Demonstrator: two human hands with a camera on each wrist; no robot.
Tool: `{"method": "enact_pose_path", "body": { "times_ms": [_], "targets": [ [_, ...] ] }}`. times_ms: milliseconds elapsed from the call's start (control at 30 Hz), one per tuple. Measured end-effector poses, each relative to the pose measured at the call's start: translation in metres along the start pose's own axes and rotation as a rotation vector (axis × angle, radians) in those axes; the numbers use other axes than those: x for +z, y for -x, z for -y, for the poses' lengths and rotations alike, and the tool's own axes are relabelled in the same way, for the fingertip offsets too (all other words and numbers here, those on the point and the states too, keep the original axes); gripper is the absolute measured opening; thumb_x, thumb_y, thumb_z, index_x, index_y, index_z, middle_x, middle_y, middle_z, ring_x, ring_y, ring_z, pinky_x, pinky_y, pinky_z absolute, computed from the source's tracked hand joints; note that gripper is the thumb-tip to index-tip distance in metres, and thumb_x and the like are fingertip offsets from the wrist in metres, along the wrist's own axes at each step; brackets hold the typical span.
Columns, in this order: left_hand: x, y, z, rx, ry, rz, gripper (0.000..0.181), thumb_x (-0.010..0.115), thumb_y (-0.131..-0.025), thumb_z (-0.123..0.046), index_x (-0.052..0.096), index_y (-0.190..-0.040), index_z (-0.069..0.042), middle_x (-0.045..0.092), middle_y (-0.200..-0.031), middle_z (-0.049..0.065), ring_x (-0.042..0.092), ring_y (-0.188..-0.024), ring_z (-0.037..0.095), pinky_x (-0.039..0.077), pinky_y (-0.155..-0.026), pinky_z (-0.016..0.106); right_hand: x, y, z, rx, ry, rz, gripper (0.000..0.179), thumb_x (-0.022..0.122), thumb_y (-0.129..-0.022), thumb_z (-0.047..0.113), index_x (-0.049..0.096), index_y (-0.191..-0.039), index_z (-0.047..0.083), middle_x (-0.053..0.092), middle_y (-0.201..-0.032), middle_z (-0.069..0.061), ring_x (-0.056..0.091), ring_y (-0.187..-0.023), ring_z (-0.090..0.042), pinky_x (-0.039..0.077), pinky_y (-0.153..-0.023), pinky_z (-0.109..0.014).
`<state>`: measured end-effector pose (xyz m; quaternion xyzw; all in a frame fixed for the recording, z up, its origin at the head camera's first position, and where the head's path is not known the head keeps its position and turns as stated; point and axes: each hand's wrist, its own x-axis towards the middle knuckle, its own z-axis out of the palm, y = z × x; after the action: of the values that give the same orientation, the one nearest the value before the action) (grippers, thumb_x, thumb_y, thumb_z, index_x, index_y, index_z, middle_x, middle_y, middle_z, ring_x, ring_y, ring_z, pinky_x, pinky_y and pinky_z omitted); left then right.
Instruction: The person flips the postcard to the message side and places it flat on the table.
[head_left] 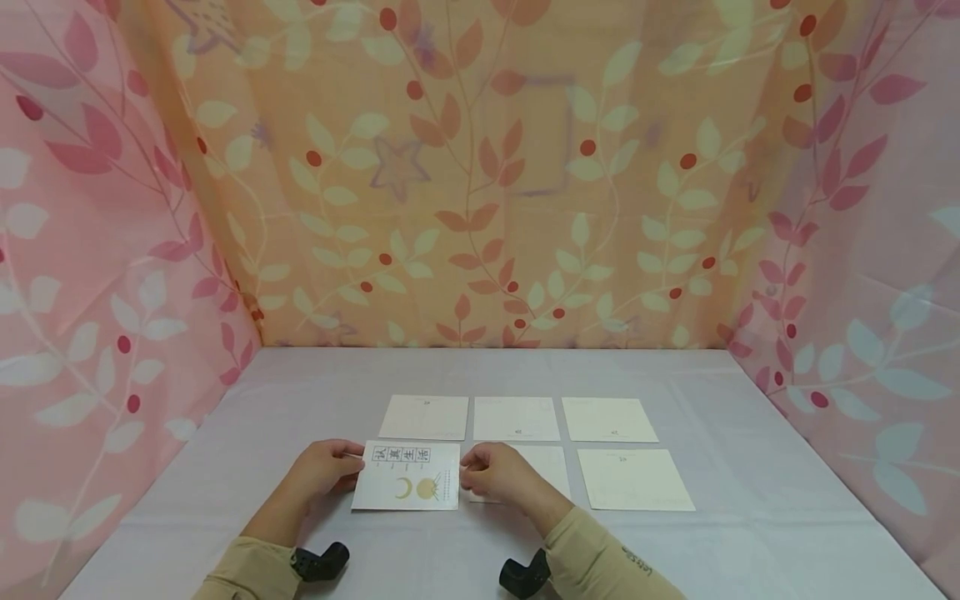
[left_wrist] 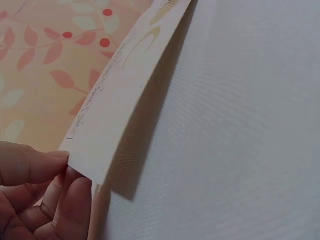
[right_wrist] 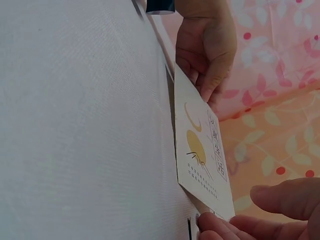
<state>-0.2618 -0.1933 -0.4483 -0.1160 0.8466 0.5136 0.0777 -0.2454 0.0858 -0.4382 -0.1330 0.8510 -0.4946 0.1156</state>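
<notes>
A white card (head_left: pixel 382 492) printed with boxed characters, a gold crescent and a gold disc is at the front left of the card layout. My left hand (head_left: pixel 322 468) pinches its left edge between thumb and fingers; in the left wrist view the card (left_wrist: pixel 115 95) is tilted, its near edge raised off the cloth. At the opposite edge is my right hand (head_left: pixel 498 477). In the right wrist view its fingertips (right_wrist: pixel 220 227) touch the card's end, while the thumb stands apart from them. Under the right hand lies a blank-looking card (head_left: pixel 551 468), partly hidden.
Behind, a row holds a left card (head_left: pixel 427 419), a middle card (head_left: pixel 517 417) and a right card (head_left: pixel 609 419), pale sides up. Another pale card (head_left: pixel 637 481) lies at front right. A white cloth (head_left: pixel 750 533) covers the table; patterned curtains (head_left: pixel 480 167) enclose it.
</notes>
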Motion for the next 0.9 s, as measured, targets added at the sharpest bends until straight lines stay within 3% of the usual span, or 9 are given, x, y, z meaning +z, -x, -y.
{"method": "enact_pose_path", "body": {
  "times_ms": [433, 733, 900],
  "targets": [
    [0.0009, -0.0027, -0.0017, 0.009, 0.048, 0.017, 0.020, 0.061, -0.083, -0.004, 0.062, -0.103, 0.000, 0.062, -0.085, 0.006, 0.057, -0.070, 0.016, 0.051, -0.062, 0.027, 0.0027, 0.0000, 0.0035, 0.031, 0.001, -0.028, 0.036, 0.069, -0.077, 0.004, 0.061, -0.110, -0.006, 0.061, -0.075, -0.001, 0.059, -0.066, -0.011, 0.049, -0.057, -0.023],
    [0.0006, -0.0015, -0.0019, 0.002, 0.081, 0.019, 0.020, 0.060, -0.083, -0.004, 0.061, -0.103, 0.001, 0.062, -0.086, 0.007, 0.057, -0.070, 0.016, 0.052, -0.062, 0.027, 0.0011, -0.0038, 0.0026, -0.024, 0.093, -0.062, 0.037, 0.068, -0.075, 0.003, 0.062, -0.111, -0.002, 0.062, -0.072, 0.001, 0.052, -0.062, -0.009, 0.044, -0.054, -0.022],
    [0.0007, -0.0012, -0.0022, 0.004, 0.089, 0.017, 0.021, 0.060, -0.084, -0.004, 0.061, -0.104, 0.001, 0.063, -0.087, 0.007, 0.057, -0.070, 0.016, 0.052, -0.062, 0.027, -0.0003, -0.0054, 0.0041, -0.012, 0.077, -0.070, 0.032, 0.067, -0.077, 0.003, 0.062, -0.109, 0.001, 0.061, -0.069, 0.001, 0.055, -0.058, -0.010, 0.045, -0.051, -0.022]
  ]
}}
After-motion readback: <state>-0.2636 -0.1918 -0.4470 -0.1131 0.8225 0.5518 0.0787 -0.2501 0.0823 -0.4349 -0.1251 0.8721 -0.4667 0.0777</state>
